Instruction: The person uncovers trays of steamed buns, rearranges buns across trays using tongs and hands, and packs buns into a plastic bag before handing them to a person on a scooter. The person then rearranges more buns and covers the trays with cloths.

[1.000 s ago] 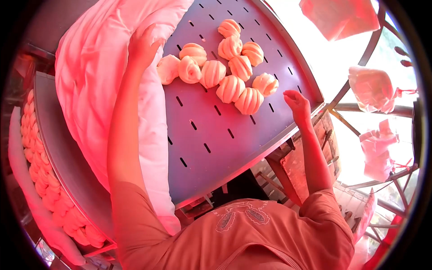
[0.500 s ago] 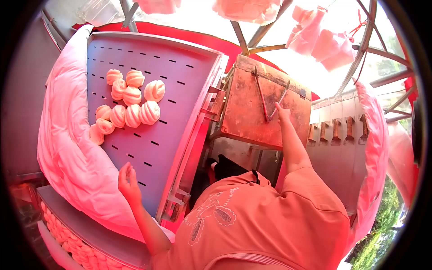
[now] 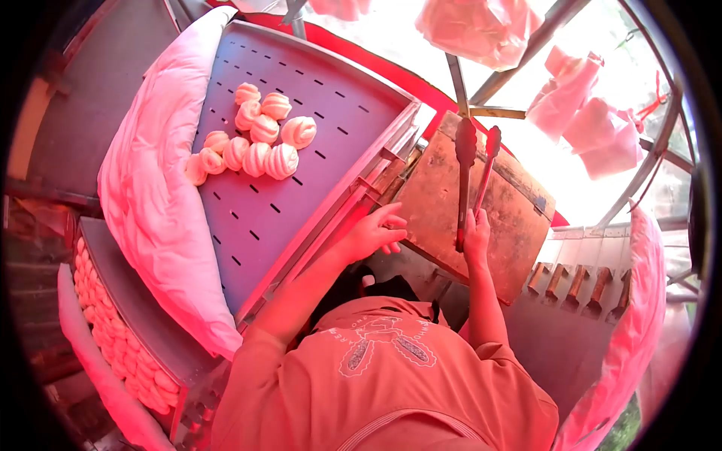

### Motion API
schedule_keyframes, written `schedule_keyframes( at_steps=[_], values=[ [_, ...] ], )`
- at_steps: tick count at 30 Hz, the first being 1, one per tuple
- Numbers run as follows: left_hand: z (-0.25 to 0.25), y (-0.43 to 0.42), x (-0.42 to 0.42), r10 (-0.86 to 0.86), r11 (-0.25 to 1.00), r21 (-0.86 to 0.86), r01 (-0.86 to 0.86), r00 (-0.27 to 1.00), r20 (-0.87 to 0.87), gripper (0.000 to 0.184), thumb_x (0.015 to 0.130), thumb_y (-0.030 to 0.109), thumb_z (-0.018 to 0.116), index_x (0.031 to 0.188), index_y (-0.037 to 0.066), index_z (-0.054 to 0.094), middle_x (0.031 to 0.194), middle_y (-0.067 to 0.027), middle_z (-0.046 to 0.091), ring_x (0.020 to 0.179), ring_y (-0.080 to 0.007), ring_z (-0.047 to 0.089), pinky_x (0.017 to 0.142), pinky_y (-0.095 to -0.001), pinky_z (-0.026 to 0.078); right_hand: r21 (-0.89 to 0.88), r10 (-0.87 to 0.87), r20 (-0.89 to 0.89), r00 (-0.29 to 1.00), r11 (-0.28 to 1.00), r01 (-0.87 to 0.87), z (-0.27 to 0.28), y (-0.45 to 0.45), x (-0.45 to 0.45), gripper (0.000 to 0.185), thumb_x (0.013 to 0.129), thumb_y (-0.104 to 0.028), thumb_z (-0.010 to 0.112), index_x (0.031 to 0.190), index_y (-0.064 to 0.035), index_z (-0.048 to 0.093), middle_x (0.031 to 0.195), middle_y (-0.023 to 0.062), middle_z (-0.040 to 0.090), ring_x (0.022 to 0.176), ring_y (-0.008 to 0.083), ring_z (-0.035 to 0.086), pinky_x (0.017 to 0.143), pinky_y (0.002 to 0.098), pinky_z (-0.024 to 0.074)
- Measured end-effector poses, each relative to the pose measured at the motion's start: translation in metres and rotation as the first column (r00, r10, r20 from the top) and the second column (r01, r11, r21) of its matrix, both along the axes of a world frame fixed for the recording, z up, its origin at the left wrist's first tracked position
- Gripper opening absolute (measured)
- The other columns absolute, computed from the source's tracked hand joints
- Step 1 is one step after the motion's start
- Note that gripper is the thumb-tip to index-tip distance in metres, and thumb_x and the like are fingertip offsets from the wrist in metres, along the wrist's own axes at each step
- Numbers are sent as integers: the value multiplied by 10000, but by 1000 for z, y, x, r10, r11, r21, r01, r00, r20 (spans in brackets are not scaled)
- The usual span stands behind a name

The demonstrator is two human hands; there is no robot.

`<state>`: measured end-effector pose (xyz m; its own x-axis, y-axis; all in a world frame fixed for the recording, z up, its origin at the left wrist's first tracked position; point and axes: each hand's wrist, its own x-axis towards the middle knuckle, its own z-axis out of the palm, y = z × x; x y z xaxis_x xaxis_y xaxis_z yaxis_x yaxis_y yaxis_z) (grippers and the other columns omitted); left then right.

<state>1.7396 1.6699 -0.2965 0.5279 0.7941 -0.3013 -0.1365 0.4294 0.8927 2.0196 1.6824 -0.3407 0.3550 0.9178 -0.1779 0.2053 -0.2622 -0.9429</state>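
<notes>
My right hand grips a pair of long metal tongs, held up over a worn brown box with their scalloped ends pointing away from me. Between the tray and the box, my left hand hangs in the air with fingers apart and nothing in them. Several twisted steamed buns sit in a cluster on the slotted metal tray to the left. The buns at the cluster's left end lie against a thick quilt.
At the lower left, many pale rolls fill a lower compartment. Plastic bags hang from the metal frame overhead. On the right stands a metal cabinet with a row of handles and another quilt along its edge.
My right hand has lifted the tongs off the box top, and they now point upward. My left hand has moved right, from over the tray to beside the box. The view has shifted.
</notes>
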Motion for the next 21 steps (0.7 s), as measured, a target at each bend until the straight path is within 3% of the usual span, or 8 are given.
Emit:
schedule_keyframes(
  at_steps=[5,7,8,11,15,17,20,21],
  values=[
    [27,-4,-8,403,908,-52,-415,835,374,503,945,224,605,1361,16,413,1131,-169,609,666,-150,627,565,-233,487,138,326,173,929,926,-351,16,20,-77,155,938,-181,585,945,-46,509,604,11,496,518,103,516,486,273,421],
    [18,-7,-26,532,831,-17,-556,785,316,248,966,230,573,1096,19,574,926,-136,662,598,-125,603,530,-208,459,185,470,175,865,847,-498,12,24,-95,167,930,-161,604,1020,-47,520,636,-7,501,521,73,484,488,230,400],
    [15,-9,-34,565,801,26,-597,771,293,224,970,231,566,1039,19,588,885,-126,665,587,-121,597,523,-203,453,110,586,-42,809,808,-579,39,23,-108,406,838,-210,734,1121,-45,494,791,16,540,623,86,524,547,244,429],
    [12,-20,-48,592,787,73,-612,784,187,227,977,247,557,923,29,590,823,-100,665,562,-102,583,491,-200,437,27,836,71,545,544,-839,58,47,-133,792,652,-260,868,1261,-16,424,973,96,573,879,199,581,792,332,482],
    [-6,-23,-62,675,724,-13,-689,705,220,213,966,257,576,927,48,577,799,-84,667,542,-84,571,475,-194,423,-46,904,357,235,268,-962,63,70,-166,1197,527,-342,925,1450,2,246,1239,158,471,1108,252,513,928,363,452],
    [-7,-21,-72,707,692,-5,-722,676,208,202,962,252,580,936,52,571,804,-83,668,545,-81,570,473,-192,415,8,763,627,160,199,-980,62,69,-181,1080,527,-266,902,1384,25,313,1191,221,476,1051,375,538,885,431,461],
    [3,-7,-79,686,700,158,-696,717,120,176,958,225,576,935,52,551,788,-61,658,512,-59,513,453,-197,386,58,764,607,220,233,-971,30,72,-210,1003,586,-247,867,1391,9,327,1128,176,532,970,293,576,842,380,477],
    [8,-1,-83,670,703,211,-679,732,121,170,957,218,575,932,52,547,781,-57,655,503,-55,499,448,-199,380,10,900,391,194,206,-978,30,74,-217,972,611,-239,848,1395,2,327,1098,153,550,946,257,579,824,355,476]
  ],
)
